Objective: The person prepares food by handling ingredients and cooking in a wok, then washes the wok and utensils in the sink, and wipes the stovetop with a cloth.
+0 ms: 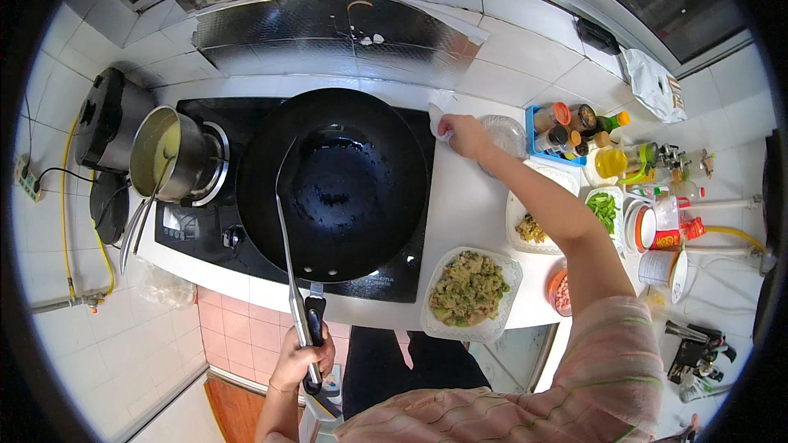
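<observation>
My left hand (301, 354) is closed round the black handle of a large black wok (332, 203) and the long metal handle of a wok spatula (289, 258). The spatula's far end rests inside the wok, against the left of its wet, shiny bottom. At the back right corner of the black glass cooktop (197, 221), my right hand (465, 135) pinches a white cloth or paper towel (436, 122). A clear, round plastic-looking container (508, 138) lies just right of that hand, partly behind my forearm.
A steel saucepan (203, 163) with yellowish liquid and utensils stands on the left burner, beside an electric cooker (117, 120). Right of the wok are a dish (428, 320) of chopped greens mixture, a plate (557, 175) with minced garlic-like bits, and a blue spice rack (530, 129).
</observation>
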### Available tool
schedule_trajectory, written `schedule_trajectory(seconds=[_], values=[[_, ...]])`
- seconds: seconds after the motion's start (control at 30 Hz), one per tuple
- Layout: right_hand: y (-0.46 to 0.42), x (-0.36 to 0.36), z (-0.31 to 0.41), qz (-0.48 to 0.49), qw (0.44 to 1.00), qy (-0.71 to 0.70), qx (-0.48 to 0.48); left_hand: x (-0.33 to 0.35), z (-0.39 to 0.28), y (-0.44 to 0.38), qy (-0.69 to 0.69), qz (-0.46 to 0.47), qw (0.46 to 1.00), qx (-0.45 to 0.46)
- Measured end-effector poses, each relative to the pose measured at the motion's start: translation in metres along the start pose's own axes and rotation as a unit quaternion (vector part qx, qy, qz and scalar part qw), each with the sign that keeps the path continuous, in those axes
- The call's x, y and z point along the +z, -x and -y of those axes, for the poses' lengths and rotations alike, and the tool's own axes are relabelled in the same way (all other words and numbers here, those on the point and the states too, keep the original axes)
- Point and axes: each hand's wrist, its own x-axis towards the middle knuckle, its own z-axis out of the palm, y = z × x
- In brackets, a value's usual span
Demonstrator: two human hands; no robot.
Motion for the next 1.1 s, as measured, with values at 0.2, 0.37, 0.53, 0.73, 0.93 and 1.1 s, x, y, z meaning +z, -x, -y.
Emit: schedule_trajectory(seconds=[0.2,0.37,0.53,0.73,0.93,1.1], values=[[0.034,0.002,0.020,0.037,0.999,-0.029,0.000,-0.011,-0.004,-0.011,0.003,0.015,1.000,-0.006],[0.030,-0.003,0.004,0.017,0.996,-0.091,0.001,-0.014,-0.005,-0.011,-0.003,0.015,1.000,-0.011],[0.013,-0.033,0.016,-0.129,0.967,-0.218,0.039,-0.004,-0.009,-0.008,-0.077,-0.041,0.996,-0.005],[-0.017,-0.091,0.062,-0.263,0.945,-0.176,-0.079,-0.004,-0.015,-0.003,-0.125,-0.036,0.991,-0.002],[-0.072,-0.170,0.126,-0.312,0.917,-0.217,-0.119,-0.006,-0.028,-0.006,-0.185,-0.032,0.982,-0.011],[-0.160,-0.192,0.168,-0.313,0.928,-0.146,-0.138,-0.008,-0.031,-0.005,-0.195,-0.032,0.980,-0.022]])
